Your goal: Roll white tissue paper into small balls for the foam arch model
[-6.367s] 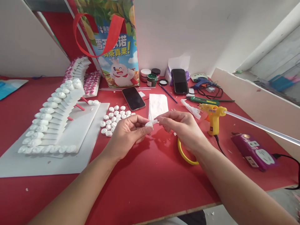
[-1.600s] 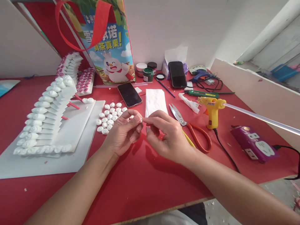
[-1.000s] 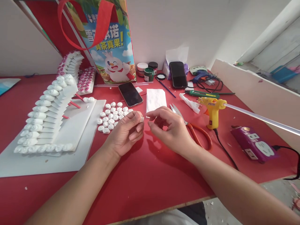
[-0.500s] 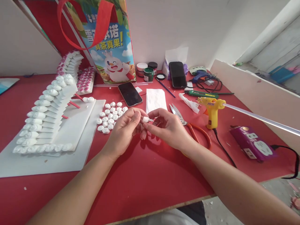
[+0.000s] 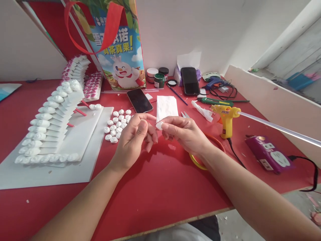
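Between the thumb and fingertips of my right hand (image 5: 184, 132) is a small white paper rose (image 5: 159, 125), partly covered by the fingers. My left hand (image 5: 136, 137) is just left of it, its fingers apart and loosely bent, with nothing seen in them. Several finished white paper roses (image 5: 112, 127) lie in rows beyond my left hand. A stack of white paper strips (image 5: 167, 106) lies just behind the hands. Scissors (image 5: 217, 144) with red and yellow handles are partly hidden under my right wrist.
On the left, a white stepped model (image 5: 54, 122) edged with roses stands on white boards (image 5: 75, 177). A yellow glue gun (image 5: 226, 122) and a purple power socket (image 5: 271, 155) are on the right. Behind are a phone (image 5: 139, 100), paint jars (image 5: 159, 80) and a colourful bag (image 5: 125, 67).
My hands have drawn slightly apart. The rose, earlier between both hands, is now in my right hand's fingertips alone, and my left fingers have loosened.
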The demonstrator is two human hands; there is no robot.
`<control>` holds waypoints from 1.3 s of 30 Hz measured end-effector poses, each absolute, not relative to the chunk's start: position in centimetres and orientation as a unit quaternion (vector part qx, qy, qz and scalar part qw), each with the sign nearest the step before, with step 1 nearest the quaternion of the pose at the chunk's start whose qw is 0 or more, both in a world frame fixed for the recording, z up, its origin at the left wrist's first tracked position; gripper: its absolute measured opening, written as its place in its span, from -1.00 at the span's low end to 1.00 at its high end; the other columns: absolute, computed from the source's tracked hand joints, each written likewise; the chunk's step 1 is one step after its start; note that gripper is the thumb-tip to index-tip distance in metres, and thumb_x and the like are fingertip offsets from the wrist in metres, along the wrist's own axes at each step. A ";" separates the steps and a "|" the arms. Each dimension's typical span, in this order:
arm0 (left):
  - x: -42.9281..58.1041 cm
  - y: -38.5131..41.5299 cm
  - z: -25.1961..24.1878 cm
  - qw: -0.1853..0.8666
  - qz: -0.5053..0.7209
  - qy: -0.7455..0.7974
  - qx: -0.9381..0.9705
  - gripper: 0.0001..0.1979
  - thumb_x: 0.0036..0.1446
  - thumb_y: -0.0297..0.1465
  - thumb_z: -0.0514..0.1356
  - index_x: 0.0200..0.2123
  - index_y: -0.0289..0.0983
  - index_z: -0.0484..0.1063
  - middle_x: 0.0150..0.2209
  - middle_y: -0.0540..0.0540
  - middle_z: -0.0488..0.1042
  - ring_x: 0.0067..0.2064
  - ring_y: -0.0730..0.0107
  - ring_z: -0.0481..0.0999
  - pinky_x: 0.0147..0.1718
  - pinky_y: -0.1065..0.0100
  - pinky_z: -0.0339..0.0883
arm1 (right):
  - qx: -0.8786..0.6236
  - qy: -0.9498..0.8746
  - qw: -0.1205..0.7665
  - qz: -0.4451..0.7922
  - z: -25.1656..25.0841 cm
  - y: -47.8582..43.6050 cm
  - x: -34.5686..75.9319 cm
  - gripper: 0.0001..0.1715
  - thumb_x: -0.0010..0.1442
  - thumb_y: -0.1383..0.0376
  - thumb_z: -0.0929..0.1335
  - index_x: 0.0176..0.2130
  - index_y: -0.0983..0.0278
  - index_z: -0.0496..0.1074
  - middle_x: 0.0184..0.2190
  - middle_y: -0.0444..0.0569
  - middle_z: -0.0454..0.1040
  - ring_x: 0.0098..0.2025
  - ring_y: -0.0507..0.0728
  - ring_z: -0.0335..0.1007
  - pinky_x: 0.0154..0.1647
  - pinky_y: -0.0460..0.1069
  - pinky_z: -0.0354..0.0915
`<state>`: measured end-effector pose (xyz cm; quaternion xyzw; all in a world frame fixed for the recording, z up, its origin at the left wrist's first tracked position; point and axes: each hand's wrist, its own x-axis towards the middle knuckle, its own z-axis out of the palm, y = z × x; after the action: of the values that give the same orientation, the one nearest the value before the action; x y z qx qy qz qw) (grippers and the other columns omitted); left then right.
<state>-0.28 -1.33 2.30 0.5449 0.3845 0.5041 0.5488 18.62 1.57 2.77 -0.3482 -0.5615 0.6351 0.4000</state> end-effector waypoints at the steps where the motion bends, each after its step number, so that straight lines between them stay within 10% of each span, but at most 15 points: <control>1: -0.3 -1.3 2.3 0.548 0.515 0.383 0.536 -0.60 0.35 0.01 0.15 -0.04 -0.19 0.45 -0.44 -0.01 0.52 -0.55 0.43 0.42 -0.55 0.38 0.26 | -0.338 -0.546 0.404 0.652 2.6 1.7 18.7 -0.69 0.17 0.06 0.53 -0.28 0.26 0.61 -0.47 -0.17 0.49 -0.42 -0.02 0.33 -0.32 -0.06 0.32; 18: 0.5 -1.2 2.1 0.536 0.507 0.423 0.526 -0.77 0.14 -0.32 0.44 -0.14 -0.26 0.61 -0.16 -0.11 0.63 -0.11 0.30 0.61 -0.09 0.37 0.49 | -0.371 -0.813 0.376 0.246 2.8 0.9 19.0 -0.94 0.29 0.33 0.42 -0.19 0.26 0.49 -0.19 -0.03 0.51 -0.33 0.01 0.40 -0.26 -0.04 0.34; 24: 0.3 -0.5 1.5 0.632 0.521 0.404 0.407 -0.78 0.11 -0.36 0.45 -0.16 -0.26 0.63 -0.25 -0.06 0.61 -0.25 0.43 0.59 -0.17 0.40 0.51 | -0.497 -0.829 0.204 0.159 6.3 -0.1 19.8 -0.59 0.29 0.23 0.44 0.09 0.28 0.38 -0.10 0.10 0.56 -0.30 0.16 0.48 -0.40 0.00 0.23; 27: 0.1 -0.2 1.4 0.673 0.521 0.393 0.348 -0.80 0.04 -0.40 0.49 -0.24 -0.28 0.63 -0.32 -0.05 0.61 -0.30 0.47 0.59 -0.17 0.41 0.52 | -0.573 -0.814 0.084 0.045 8.1 -1.2 21.6 -0.92 0.26 0.30 0.43 -0.25 0.27 0.44 -0.41 0.10 0.48 -0.49 0.18 0.35 -0.51 0.03 -0.02; 32: -0.1 -0.1 1.5 0.715 0.502 0.388 0.294 -0.71 -0.10 -0.48 0.54 -0.24 -0.31 0.66 -0.32 -0.05 0.62 -0.30 0.48 0.61 -0.17 0.44 0.54 | -0.582 -0.808 -0.092 -0.018 7.3 -3.4 23.8 -0.78 0.26 0.33 0.39 -0.45 0.25 0.41 -0.47 0.18 0.43 -0.54 0.17 0.27 -0.54 0.04 -0.07; 39: 0.2 -0.4 1.4 0.741 0.495 0.354 0.284 -0.76 -0.04 -0.45 0.53 -0.27 -0.39 0.66 -0.34 -0.08 0.57 -0.34 0.54 0.55 -0.25 0.51 0.52 | -0.671 -0.719 -0.181 0.035 6.0 -3.1 22.6 -0.61 0.28 0.26 0.30 0.01 0.49 0.39 -0.28 0.33 0.55 -0.34 0.35 0.55 -0.50 0.03 0.01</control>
<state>0.21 -0.35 1.39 0.2835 0.3542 0.4950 0.7410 22.63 -3.07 5.96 -0.6706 -0.7186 0.0346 -0.1810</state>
